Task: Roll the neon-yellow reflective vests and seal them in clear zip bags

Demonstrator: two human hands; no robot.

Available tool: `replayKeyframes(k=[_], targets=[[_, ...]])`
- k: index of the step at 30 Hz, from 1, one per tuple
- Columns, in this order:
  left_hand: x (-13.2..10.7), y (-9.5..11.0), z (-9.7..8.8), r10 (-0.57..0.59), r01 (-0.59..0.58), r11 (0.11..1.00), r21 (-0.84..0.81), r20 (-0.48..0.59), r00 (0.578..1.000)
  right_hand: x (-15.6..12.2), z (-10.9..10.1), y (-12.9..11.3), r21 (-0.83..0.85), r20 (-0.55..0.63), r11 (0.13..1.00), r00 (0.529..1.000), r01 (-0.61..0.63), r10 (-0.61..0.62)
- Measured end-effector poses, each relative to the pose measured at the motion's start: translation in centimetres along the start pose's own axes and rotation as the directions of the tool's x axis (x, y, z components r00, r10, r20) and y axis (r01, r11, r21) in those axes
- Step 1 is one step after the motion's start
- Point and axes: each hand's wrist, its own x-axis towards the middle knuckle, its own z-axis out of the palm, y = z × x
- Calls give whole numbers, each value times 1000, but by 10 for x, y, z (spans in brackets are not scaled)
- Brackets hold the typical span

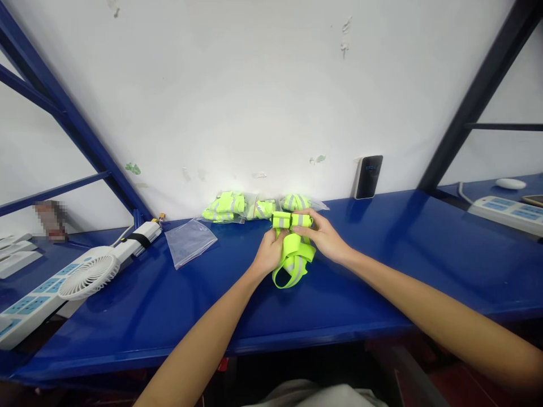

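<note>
Neon-yellow webbing strap (292, 257), half rolled, is pinched by closed left hand (268, 252) and right hand (323, 234).

The single view comes from the person's head, looking forward and down across the blue workbench (382, 271) toward the white wall (254, 85) behind it, and its wide lens leans the blue rack struts (63, 113) inward at both edges. It sits close. Both forearms run in from the bottom corners, and the left hand (268, 252) and right hand (324, 236), closed on a fluorescent yellow reflective strap (292, 260), fall just below the centre of the frame.
</note>
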Motion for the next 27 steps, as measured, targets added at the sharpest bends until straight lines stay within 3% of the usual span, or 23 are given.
replayKeyframes(k=[5,11,16,20,27], targets=[[-3,-4,5,27,-24,996,-91,31,999,3,-4,0,-57,-50,998,999,-4,1],[-4,-4,6,-1,1,998,-56,-12,1000,-4,-7,-3,-189,86,975,991,114,-99],[-3,1,6,34,-31,991,-133,14,999,-2,-7,-1,-104,61,991,995,83,-77],[-3,5,8,-27,34,974,-225,34,999,2,-7,0,-58,54,992,993,112,-109],[-7,12,15,-99,130,913,-388,97,990,0,-13,-4,-240,-34,942,967,236,-251]])
